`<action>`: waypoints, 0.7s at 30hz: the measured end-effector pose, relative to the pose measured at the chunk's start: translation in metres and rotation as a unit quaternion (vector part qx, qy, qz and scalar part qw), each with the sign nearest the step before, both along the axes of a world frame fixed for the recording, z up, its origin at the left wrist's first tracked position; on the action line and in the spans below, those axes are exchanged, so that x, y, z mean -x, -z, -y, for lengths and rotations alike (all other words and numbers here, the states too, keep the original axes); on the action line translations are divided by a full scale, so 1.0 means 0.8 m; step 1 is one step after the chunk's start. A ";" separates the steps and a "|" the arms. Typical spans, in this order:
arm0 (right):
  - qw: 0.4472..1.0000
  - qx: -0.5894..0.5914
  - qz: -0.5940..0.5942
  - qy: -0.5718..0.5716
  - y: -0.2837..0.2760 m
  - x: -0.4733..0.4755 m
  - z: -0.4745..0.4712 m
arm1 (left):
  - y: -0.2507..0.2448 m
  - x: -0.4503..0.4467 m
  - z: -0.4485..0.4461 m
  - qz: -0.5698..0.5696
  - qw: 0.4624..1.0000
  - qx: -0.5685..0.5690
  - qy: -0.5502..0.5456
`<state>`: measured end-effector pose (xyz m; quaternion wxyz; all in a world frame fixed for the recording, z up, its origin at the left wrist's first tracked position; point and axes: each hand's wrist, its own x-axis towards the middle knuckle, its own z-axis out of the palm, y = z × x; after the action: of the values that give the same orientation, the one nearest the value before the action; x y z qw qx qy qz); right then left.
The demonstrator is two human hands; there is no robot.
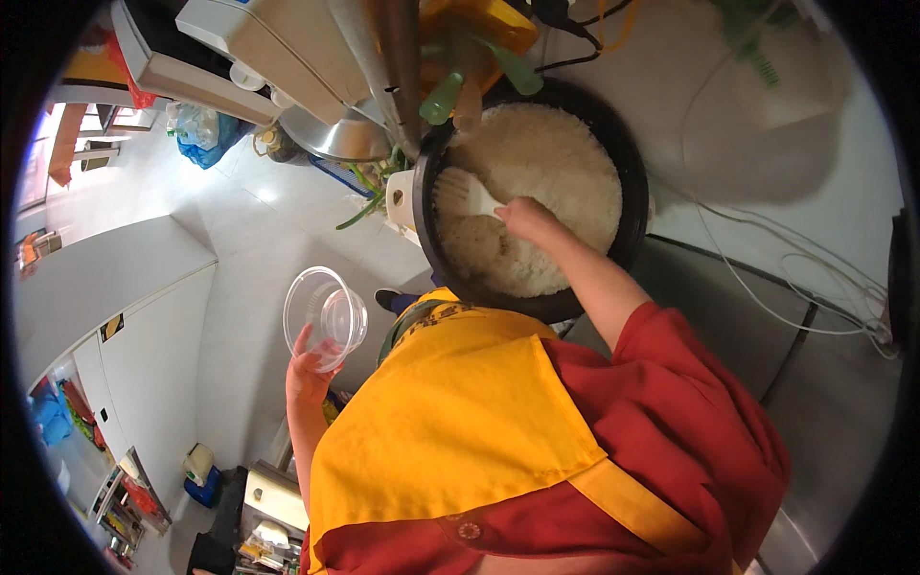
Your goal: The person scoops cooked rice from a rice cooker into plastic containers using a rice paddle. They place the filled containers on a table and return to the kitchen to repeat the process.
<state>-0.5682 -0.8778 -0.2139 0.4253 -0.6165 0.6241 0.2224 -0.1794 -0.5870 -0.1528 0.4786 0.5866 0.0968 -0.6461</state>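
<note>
My left hand (310, 374) holds a clear round plastic tub (327, 316) by its lower side, out over the floor. The tub looks empty. My right hand (530, 219) grips the handle of a white plastic rice paddle (467, 192) with finger-like prongs. The prongs rest on the cooked white rice (568, 165) near the left side of a large round black pot (629, 144). A hollow with some darker grains shows in the rice below the paddle. A light-coloured handle (399, 198) sits on the pot's left side.
Green-tipped objects and a yellow bag hang by the pot's top edge. Green vegetable stalks (366, 208) and a metal basin (338, 133) are to its left. Loose white cables (762, 305) lie at right. A white cabinet (144, 287) stands at left, a blue bag (208, 140) on the floor.
</note>
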 end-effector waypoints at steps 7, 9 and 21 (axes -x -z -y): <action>0.964 -0.098 0.089 0.229 0.063 0.030 -0.018 | -0.009 -0.004 -0.014 -0.004 1.000 0.002 -0.028; 0.957 -0.125 0.080 0.249 0.069 0.050 -0.049 | -0.006 -0.004 -0.018 -0.004 1.000 -0.008 -0.026; 0.951 -0.143 0.051 0.270 -0.015 0.082 -0.095 | 0.010 0.000 -0.009 -0.021 1.000 0.013 0.011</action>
<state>-0.6341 -0.8015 -0.2023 0.5848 -0.3684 0.7060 0.1546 -0.1791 -0.5800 -0.1611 0.4773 0.5675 0.0918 -0.6645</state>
